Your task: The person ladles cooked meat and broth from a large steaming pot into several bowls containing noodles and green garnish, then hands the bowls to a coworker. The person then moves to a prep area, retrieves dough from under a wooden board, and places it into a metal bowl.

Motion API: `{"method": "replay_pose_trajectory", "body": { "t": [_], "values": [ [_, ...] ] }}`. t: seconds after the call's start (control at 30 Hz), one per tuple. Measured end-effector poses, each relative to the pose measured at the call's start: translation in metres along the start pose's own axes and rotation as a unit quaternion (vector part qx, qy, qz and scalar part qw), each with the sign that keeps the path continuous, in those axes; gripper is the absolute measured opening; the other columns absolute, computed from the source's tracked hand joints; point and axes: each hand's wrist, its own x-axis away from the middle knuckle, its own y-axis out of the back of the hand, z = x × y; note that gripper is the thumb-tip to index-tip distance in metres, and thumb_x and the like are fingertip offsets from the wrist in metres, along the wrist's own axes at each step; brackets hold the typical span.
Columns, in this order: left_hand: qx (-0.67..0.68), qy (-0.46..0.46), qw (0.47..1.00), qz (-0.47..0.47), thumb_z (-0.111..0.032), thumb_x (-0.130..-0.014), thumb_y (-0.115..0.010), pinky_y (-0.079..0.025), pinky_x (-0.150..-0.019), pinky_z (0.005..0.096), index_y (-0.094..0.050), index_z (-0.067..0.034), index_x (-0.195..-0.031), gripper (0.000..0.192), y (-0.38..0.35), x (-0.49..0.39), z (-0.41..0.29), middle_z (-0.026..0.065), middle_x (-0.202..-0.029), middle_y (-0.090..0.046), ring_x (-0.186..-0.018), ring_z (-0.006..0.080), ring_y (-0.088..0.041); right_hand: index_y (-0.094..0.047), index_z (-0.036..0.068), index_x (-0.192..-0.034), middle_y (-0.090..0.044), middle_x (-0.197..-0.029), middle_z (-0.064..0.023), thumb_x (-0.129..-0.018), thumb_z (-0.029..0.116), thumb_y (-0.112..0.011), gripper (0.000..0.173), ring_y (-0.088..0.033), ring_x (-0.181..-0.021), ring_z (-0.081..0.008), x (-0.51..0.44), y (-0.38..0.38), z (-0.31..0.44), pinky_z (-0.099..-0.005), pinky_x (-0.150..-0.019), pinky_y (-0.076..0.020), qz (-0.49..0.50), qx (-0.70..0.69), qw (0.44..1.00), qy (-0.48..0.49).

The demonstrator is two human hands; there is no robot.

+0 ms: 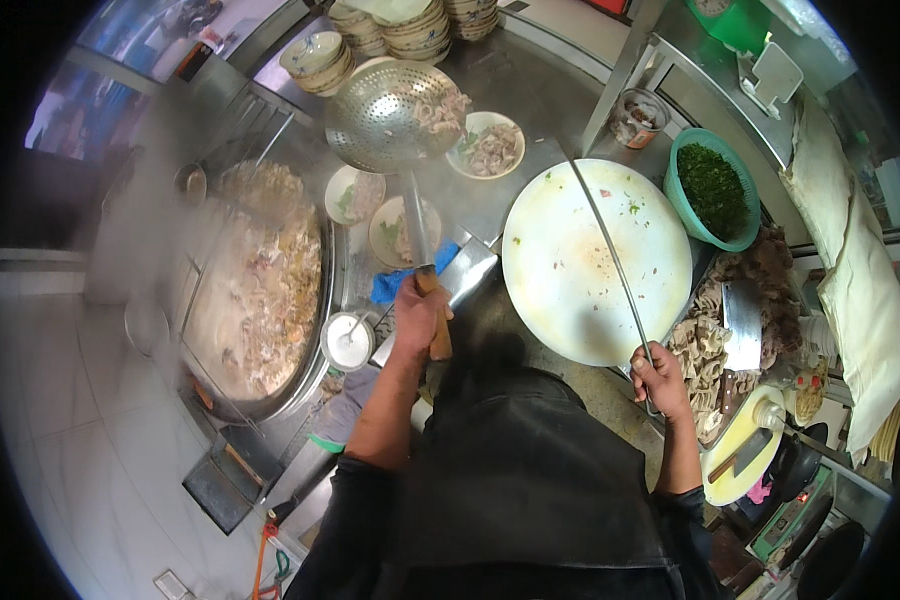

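My left hand (420,311) grips the wooden handle of a large perforated skimmer (375,112). Pieces of sliced meat (441,112) lie at the right side of its bowl, which hangs over the steel counter. Close by the skimmer stand a bowl of meat and greens (495,146) and two more such bowls (355,195), (401,232). In my right hand (658,379) is the end of a long thin metal rod (607,236); it slants across a round white cutting board (570,285) with scraps on it. The rod's far end reaches past the board's upper edge.
Left, a wide steaming pot (247,300) holds broth and meat. A white container of white seasoning (347,341) stands beside it. Stacked bowls (412,30) are at the back. Right are a basket of chopped greens (712,187), a cleaver (742,319) on sliced meat, and a knife (750,452).
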Motion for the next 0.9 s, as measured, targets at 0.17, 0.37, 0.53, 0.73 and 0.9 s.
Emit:
{"method": "replay_pose_trajectory", "body": {
  "t": [0.17, 0.37, 0.53, 0.73, 0.9],
  "values": [
    [0.022, 0.015, 0.999, -0.019, -0.004, -0.083, -0.068, -0.051, -0.054, 0.0308, -0.055, 0.0, -0.103, 0.024, 0.052, 0.044, -0.024, 0.0073, -0.078, -0.061, -0.059, 0.0175, -0.061, -0.055, 0.005, -0.1, -0.055, -0.068, -0.0019, -0.102, 0.019, -0.063, 0.016, -0.048, -0.049, -0.0086, -0.001, -0.005, 0.005, -0.024, -0.047, -0.0427, 0.026, -0.025, 0.999, 0.003],
    [-0.072, 0.043, 0.992, -0.089, -0.001, -0.083, -0.065, -0.05, -0.055, 0.0286, -0.055, -0.002, -0.104, 0.023, 0.124, 0.108, -0.025, 0.0063, -0.081, -0.061, -0.061, 0.0151, -0.06, -0.055, 0.005, -0.101, -0.055, -0.068, -0.0018, -0.102, 0.018, -0.063, 0.015, -0.048, -0.049, -0.0092, -0.009, -0.022, 0.008, -0.0247, -0.048, -0.0429, 0.099, -0.009, 0.995, -0.018],
    [-0.15, 0.05, 0.977, -0.14, 0.0, -0.08, -0.064, -0.048, -0.053, 0.0286, -0.055, -0.002, -0.1, 0.023, 0.145, 0.142, 0.003, 0.0039, -0.077, -0.059, -0.058, 0.0126, -0.057, -0.056, 0.004, -0.1, -0.055, -0.067, -0.0011, -0.103, 0.019, -0.062, 0.017, -0.049, -0.049, -0.0087, -0.017, -0.037, 0.011, -0.0243, -0.047, -0.042, 0.166, 0.059, 0.984, -0.033],
    [-0.212, 0.091, 0.961, -0.15, -0.006, -0.074, -0.07, -0.048, -0.054, 0.0322, -0.053, -0.001, -0.1, 0.032, 0.131, 0.159, 0.039, 0.0044, -0.077, -0.055, -0.061, 0.0147, -0.057, -0.057, 0.006, -0.094, -0.055, -0.068, 0.0003, -0.101, 0.019, -0.063, 0.016, -0.051, -0.051, -0.0086, -0.035, -0.054, -0.001, -0.0241, -0.047, -0.041, 0.229, 0.109, 0.965, -0.064],
    [-0.252, 0.064, 0.955, -0.144, -0.005, -0.075, -0.071, -0.049, -0.055, 0.0316, -0.053, 0.001, -0.102, 0.033, 0.12, 0.153, 0.047, 0.0067, -0.079, -0.056, -0.061, 0.0142, -0.057, -0.057, 0.006, -0.093, -0.056, -0.066, -0.0003, -0.101, 0.02, -0.063, 0.016, -0.053, -0.05, -0.0092, -0.024, -0.035, -0.014, -0.0245, -0.047, -0.0419, 0.205, 0.149, 0.96, -0.116]
  ]
}}
